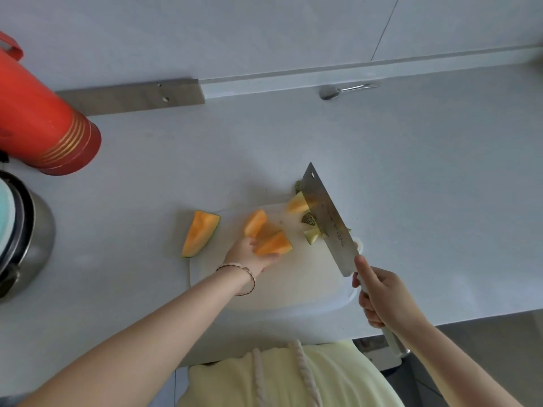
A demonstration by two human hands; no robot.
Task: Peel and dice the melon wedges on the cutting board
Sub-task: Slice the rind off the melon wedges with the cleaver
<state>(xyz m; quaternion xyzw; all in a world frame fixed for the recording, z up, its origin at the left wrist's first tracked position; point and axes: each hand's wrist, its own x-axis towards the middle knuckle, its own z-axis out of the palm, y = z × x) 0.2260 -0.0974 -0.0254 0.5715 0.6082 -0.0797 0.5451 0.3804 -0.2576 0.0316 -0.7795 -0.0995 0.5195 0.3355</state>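
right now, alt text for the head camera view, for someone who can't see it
A person's left hand holds peeled melon pieces on a white cutting board while the right hand grips a cleaver above rind scraps. An unpeeled wedge lies at the board's left edge; a red flask and metal pot stand far left.

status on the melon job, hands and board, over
Left hand holds peeled melon pieces on cutting board. Right hand grips cleaver, blade beside rind scraps. One unpeeled wedge at board's left edge. Nothing in the way.

Home kitchen: countertop (411, 160), steel pot (32, 239), red thermos (38, 118).
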